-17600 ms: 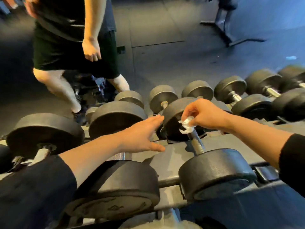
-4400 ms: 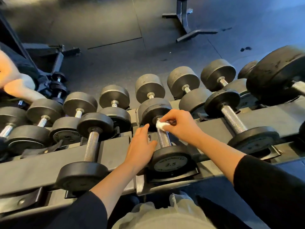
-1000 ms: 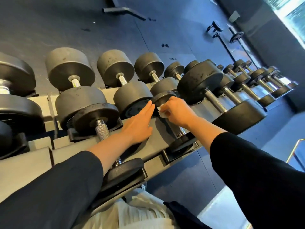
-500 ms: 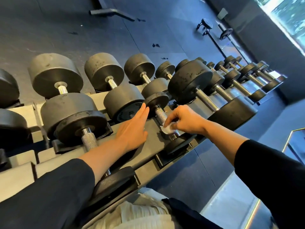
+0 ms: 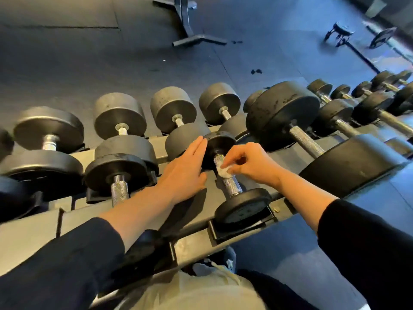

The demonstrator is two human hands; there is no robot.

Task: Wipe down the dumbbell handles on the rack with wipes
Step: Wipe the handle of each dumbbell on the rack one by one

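Wipe [image 5: 224,171] mostly hidden under right hand [image 5: 250,163], far dumbbells [image 5: 366,90] blurred

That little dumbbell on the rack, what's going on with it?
A person is cleaning it. Their right hand pinches a small white wipe against the upper end of the small dumbbell's knurled handle. Their left hand lies flat and open on the rack beside it, fingertips by the far weight.

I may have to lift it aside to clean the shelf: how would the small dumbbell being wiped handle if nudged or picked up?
The small dumbbell probably feels dense for its size. Its round heads could roll, though the rack's cradle likely checks that. The knurled handle should grip well, unless the wipe has left it damp.
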